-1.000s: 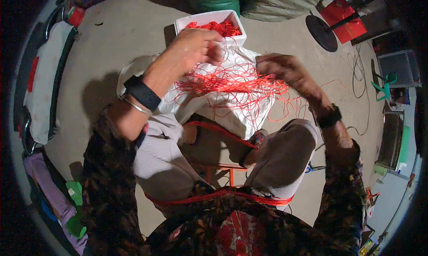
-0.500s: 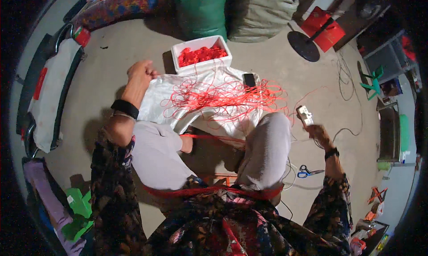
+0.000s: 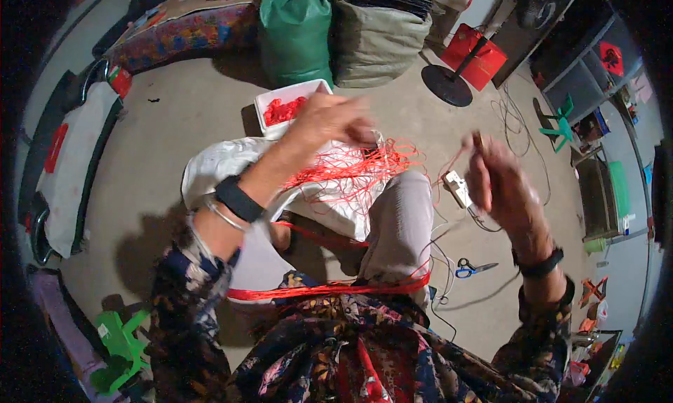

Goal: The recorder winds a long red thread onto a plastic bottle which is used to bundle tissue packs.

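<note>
My left hand (image 3: 333, 126) is raised over the far part of a tangled heap of thin red cord (image 3: 343, 170), hiding part of it. Motion smears its fingers, so their grip does not show. To the right, my right hand (image 3: 501, 178) is up above the floor, also blurred. A thin red strand runs from the heap toward its fingertips; whether they hold it is unclear. Under the heap lies a white woven sack (image 3: 217, 168), spread before my knees. A bundle of red cord (image 3: 329, 291) stretches across my lap.
A white foam box (image 3: 275, 131) with red pieces stands beyond the sack. Near my right hand are a white power strip (image 3: 457, 189) and blue-handled scissors (image 3: 474, 268). Green (image 3: 298, 38) and beige sacks (image 3: 378, 45), a fan base (image 3: 447, 86) and loose cables stand or lie farther off.
My left hand has swung from the sack's left edge rightward over the cord heap. My right hand has risen from beside the power strip. The view has shifted slightly.
</note>
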Available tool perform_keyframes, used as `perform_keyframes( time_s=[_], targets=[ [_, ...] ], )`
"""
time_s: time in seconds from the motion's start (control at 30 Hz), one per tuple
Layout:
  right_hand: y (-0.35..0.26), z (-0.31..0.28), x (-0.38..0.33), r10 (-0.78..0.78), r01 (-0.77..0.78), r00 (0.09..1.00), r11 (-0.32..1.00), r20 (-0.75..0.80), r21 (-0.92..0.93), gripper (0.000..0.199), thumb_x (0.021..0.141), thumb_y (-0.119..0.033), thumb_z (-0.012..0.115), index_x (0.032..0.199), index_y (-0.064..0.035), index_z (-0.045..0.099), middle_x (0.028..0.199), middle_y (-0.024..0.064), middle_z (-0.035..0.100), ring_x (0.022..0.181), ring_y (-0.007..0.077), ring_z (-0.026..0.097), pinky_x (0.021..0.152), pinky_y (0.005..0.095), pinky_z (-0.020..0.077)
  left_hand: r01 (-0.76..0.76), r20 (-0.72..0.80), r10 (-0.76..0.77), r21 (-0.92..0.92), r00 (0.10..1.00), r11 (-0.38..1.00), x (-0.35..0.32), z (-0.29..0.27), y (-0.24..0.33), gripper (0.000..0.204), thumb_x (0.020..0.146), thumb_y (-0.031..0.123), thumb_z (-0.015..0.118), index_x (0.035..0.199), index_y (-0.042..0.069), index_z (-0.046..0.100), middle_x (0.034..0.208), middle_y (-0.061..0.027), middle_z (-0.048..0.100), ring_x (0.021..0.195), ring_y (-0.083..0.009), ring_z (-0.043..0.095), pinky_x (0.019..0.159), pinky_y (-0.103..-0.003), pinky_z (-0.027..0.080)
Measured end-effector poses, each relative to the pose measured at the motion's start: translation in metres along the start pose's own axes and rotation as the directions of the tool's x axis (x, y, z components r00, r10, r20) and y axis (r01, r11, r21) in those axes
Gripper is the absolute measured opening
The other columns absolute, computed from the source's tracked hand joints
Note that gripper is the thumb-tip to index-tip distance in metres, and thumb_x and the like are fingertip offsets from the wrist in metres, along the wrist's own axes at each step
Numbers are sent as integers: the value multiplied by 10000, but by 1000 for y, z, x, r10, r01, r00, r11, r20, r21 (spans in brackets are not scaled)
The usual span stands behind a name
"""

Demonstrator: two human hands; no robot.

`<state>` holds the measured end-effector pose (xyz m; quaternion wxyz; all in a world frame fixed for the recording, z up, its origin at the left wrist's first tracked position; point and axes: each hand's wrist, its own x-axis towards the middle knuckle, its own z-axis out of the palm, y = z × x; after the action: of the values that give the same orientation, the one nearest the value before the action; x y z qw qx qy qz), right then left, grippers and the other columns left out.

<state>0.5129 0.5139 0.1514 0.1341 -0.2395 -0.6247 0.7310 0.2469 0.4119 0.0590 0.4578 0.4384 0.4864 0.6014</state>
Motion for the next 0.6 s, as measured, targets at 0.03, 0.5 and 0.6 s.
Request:
perform_keyframes(
  time_s=[0.03,0.5,0.6],
  targets=[
    [-8,9,20,-48,42,995,996,83,75,280,935,-308,462,1080,-80,536,608,22,517,506,83,450,504,234,356,128,-7,-133,-243,991,962,-7,38,21,449,864,423,578,975,-11,614,871,-115,646,770,-185,636,724,-293,514],
    [-49,-180,150,-407,382,913,876,25,295,259,960,-139,421,1165,1,497,906,8,554,777,106,527,689,218,455,481,-732,-162,248,661,841,-295,-163,82,223,830,214,575,899,5,613,930,-68,591,749,-178,550,600,-306,488],
    [-10,-261,208,-295,142,918,868,264,476,240,960,-181,408,1083,-18,532,1010,40,583,901,172,571,816,277,483,734,-793,-199,395,576,552,-340,-245,63,245,831,257,580,913,29,616,835,-48,606,638,-137,523,560,-285,469]
  ],
)
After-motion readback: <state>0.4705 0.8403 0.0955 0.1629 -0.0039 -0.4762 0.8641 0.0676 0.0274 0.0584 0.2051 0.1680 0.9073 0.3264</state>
